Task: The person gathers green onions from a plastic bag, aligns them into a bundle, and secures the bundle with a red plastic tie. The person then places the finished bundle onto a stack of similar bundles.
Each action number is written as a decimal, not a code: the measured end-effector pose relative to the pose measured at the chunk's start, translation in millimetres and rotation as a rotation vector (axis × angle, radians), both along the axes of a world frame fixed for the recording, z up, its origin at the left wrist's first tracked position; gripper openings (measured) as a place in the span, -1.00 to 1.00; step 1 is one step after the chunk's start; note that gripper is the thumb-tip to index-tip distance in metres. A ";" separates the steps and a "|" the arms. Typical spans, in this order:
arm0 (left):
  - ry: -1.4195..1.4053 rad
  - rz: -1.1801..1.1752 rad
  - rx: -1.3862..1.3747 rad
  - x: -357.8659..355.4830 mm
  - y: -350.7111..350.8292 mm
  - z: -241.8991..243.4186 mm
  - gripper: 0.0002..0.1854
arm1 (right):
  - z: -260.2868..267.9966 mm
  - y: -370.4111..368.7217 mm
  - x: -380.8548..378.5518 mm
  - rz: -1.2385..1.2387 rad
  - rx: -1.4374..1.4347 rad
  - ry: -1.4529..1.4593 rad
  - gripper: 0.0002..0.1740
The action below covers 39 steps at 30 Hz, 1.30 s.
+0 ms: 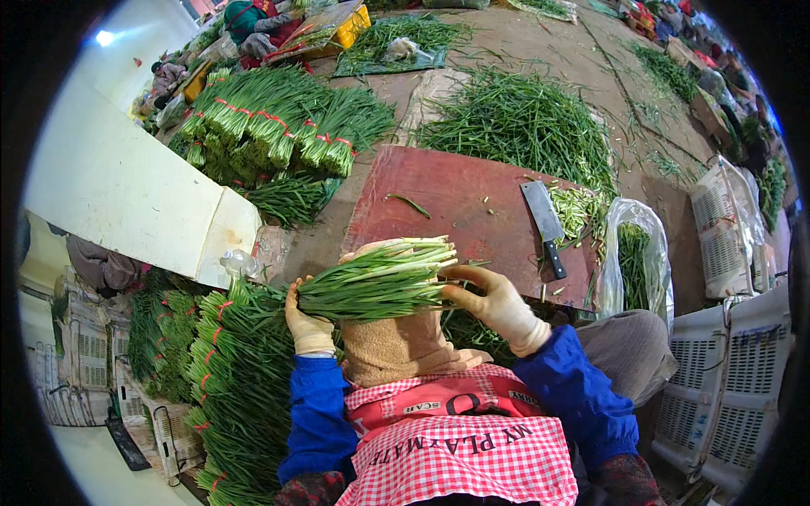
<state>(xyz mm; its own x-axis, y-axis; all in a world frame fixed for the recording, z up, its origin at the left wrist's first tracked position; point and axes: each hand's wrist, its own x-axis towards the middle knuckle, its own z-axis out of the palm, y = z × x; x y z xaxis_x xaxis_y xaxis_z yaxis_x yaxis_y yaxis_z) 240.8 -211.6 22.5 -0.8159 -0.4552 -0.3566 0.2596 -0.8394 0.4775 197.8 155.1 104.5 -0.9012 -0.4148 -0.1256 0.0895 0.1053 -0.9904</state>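
Note:
A loose bundle of long green leafy stalks with pale ends, likely garlic chives [380, 278], lies level above my lap. My left hand [308, 321], in a pale glove, grips its leafy end at the left. My right hand [493, 303], gloved too, is at the pale stalk ends, thumb and forefinger bent around a small gap. Whether those fingertips pinch a stalk cannot be made out. Beyond the bundle is a worn red board [436, 183]. On it lie a cleaver [544, 218] with a black handle and a heap of cut stalk ends [576, 209].
Loose greens [519, 120] are piled behind the board. Bunches tied with red bands [266, 120] stand at the back left, and more tied bunches [234, 379] are beside my left arm. A clear plastic bag [636, 253] and white plastic crates [721, 379] are at the right.

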 end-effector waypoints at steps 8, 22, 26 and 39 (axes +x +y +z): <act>0.030 0.004 0.035 1.9 -1.6 10.3 -0.85 | 13.9 -22.7 -11.8 -0.080 -0.245 -0.280 -0.82; 0.058 0.006 0.006 0.5 7.8 14.5 -0.83 | 4.5 -38.2 -6.2 -0.115 -0.297 -0.364 -0.70; 0.040 -0.001 0.014 1.3 4.9 18.8 -0.83 | 5.2 -28.5 -6.4 -0.164 -0.292 -0.350 -0.77; 0.189 -0.093 0.052 11.0 -27.3 -1.9 -0.80 | -1.1 95.2 -21.7 -0.560 0.034 -0.035 -0.83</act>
